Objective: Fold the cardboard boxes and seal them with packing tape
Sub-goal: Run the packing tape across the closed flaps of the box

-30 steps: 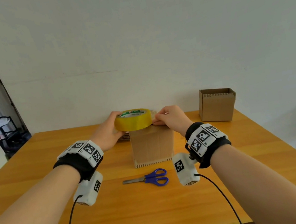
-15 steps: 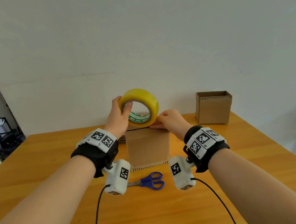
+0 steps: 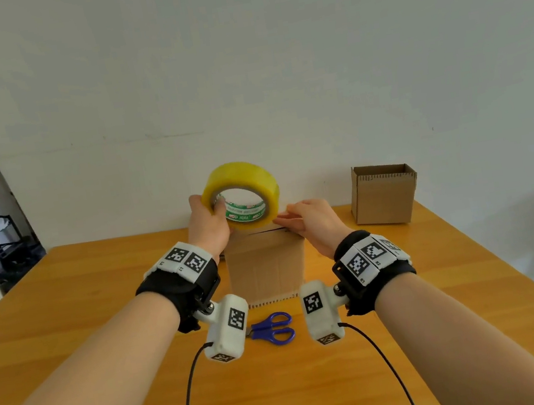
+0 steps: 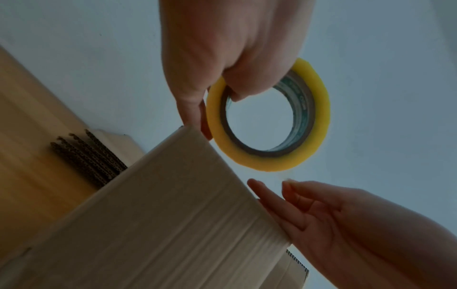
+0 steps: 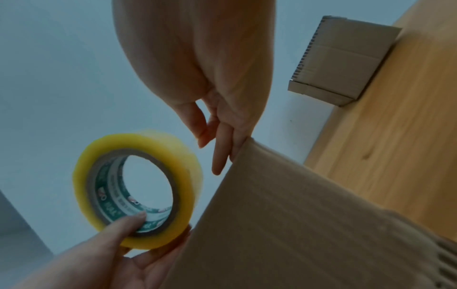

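A small cardboard box (image 3: pixel 266 265) (image 4: pixel 173 215) (image 5: pixel 296 224) stands mid-table with its top flaps folded shut. My left hand (image 3: pixel 214 206) (image 4: pixel 222 58) (image 5: pixel 118 234) grips a yellow roll of packing tape (image 3: pixel 239 175) (image 4: pixel 319 109) (image 5: pixel 138 142), one finger inside the core. The roll stands on edge just above the box's top. At the top right edge of the box rests my right hand (image 3: pixel 290 214) (image 4: pixel 333 215) (image 5: pixel 210 58), fingers straight and pointing at the roll's lower rim. No tape end between those fingers is clearly visible.
Blue-handled scissors (image 3: pixel 272 328) lie on the wooden table (image 3: pixel 65 301) in front of the box. A second box (image 3: pixel 384 198) (image 5: pixel 346 58), open at the top, stands at the back right. Flat cardboard pieces (image 4: pixel 91 156) are stacked behind the box on the left.
My left hand has lifted the roll from lying flat on the box and turned it up on edge. The right hand has stayed at the box's top right edge.
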